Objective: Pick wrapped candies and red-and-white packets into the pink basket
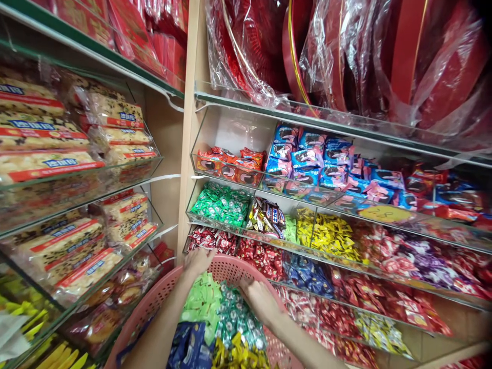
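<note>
A pink perforated basket (146, 297) stands in front of me, holding light green packets (205, 302), dark green wrapped candies (236, 312), dark blue packets (188, 346) and yellow candies (238, 353). At its far rim rests my left hand (199, 262), its fingers curled over the edge around the rim. My right hand (253, 294) is over the right part of the basket, above the dark green candies, with fingers bent inward; whatever they may hold is hidden.
Glass shelves ahead carry green candies (221, 205), yellow candies (326, 230), red candies (261, 259) and blue snack packs (307, 156). Packaged pastries (49, 128) fill shelves at left. Plastic-wrapped red items (334, 56) sit above a glass shelf edge.
</note>
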The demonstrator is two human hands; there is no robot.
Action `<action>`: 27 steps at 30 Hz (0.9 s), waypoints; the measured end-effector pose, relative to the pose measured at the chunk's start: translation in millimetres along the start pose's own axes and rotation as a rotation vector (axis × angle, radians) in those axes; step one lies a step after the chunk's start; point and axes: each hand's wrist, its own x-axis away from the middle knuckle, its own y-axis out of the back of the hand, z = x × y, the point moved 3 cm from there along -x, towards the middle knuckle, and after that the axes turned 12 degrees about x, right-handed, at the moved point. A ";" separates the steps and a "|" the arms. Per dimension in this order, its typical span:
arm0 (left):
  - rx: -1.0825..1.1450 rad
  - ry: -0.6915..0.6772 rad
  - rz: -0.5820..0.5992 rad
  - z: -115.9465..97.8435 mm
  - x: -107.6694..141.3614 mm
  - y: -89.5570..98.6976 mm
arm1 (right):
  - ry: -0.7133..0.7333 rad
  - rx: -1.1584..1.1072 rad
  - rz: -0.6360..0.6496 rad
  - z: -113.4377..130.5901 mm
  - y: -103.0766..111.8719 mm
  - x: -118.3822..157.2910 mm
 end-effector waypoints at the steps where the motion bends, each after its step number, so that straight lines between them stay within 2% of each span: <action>1: 0.002 -0.007 0.003 -0.6 -0.1 -0.7 | 0.001 0.072 0.031 -0.1 -4.2 0.8; 3: 0.004 -0.013 0.008 -1.4 -0.4 -1.7 | 0.026 0.184 0.092 1.0 -7.2 2.5; 5: 0.003 -0.013 0.009 -1.6 -1.0 -2.5 | 0.035 0.226 0.133 1.5 -1.0 3.0; 7: 0.002 -0.008 0.005 -1.0 -1.9 -3.4 | 0.055 0.215 0.094 1.0 16.8 -0.5; 9: -0.003 -0.005 -0.003 0.0 -3.0 -4.7 | 0.056 0.187 0.007 -1.5 43.9 -11.1; 14: -0.002 -0.007 0.002 -0.3 -3.7 -6.9 | 0.030 0.167 -0.229 -11.0 115.6 -70.8; 17: 0.012 0.001 0.005 -1.3 -2.2 -4.9 | -0.024 0.235 -0.258 -13.4 138.1 -113.7; 21: 0.020 0.007 -0.001 0.5 0.1 0.6 | -0.094 0.325 -0.173 -8.2 140.6 -150.7; 27: 0.026 0.020 -0.008 7.9 1.3 6.0 | -0.122 0.352 -0.183 -4.8 128.0 -168.2</action>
